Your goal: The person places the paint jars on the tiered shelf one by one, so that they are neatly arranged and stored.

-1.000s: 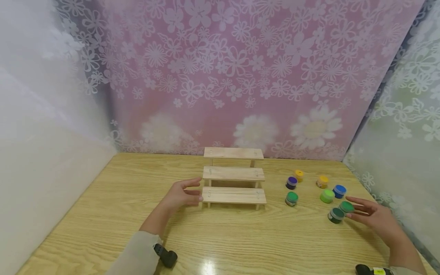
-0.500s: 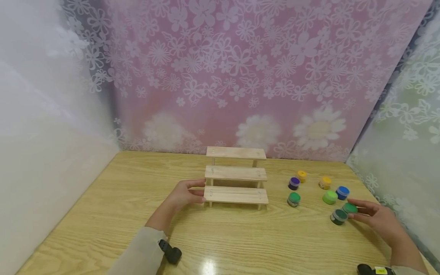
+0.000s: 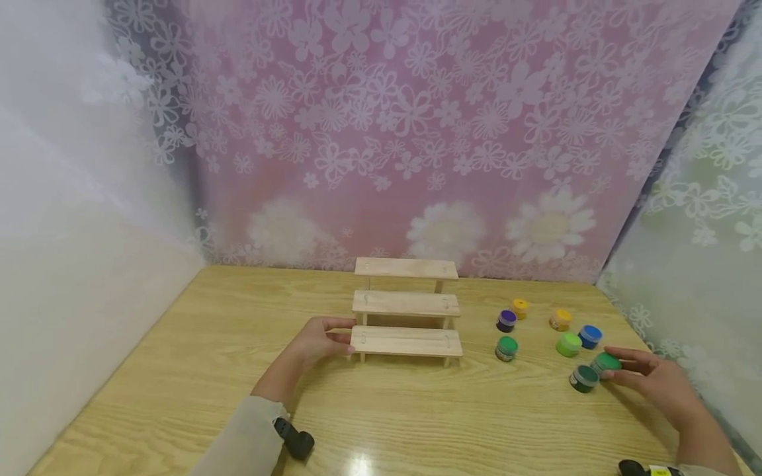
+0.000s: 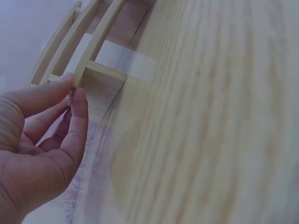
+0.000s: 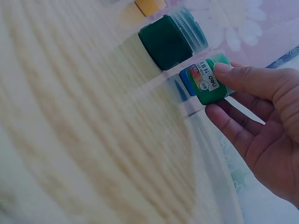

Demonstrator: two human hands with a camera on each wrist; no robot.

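Note:
A three-tier wooden display stand (image 3: 406,304) stands at the middle of the table. My left hand (image 3: 320,340) is at its left end, and in the left wrist view the thumb and fingers (image 4: 77,109) pinch the end of the lowest shelf (image 4: 96,44). At the right, my right hand (image 3: 651,380) grips a green paint jar (image 3: 606,363) between thumb and fingers. Its printed label shows in the right wrist view on the green jar (image 5: 208,79). Just left of it sits a dark green jar (image 3: 583,378), close to the held one.
Other small paint jars are spread right of the stand: a light green jar (image 3: 568,344), a blue jar (image 3: 590,336), a purple jar (image 3: 507,320), another green jar (image 3: 507,348) and two yellow ones. A flowered curtain (image 3: 393,132) hangs along the table's back edge.
My right thumb and fingers have closed around the green jar. My left hand has moved slightly right, up to the stand. The jars and stand keep their places on the table.

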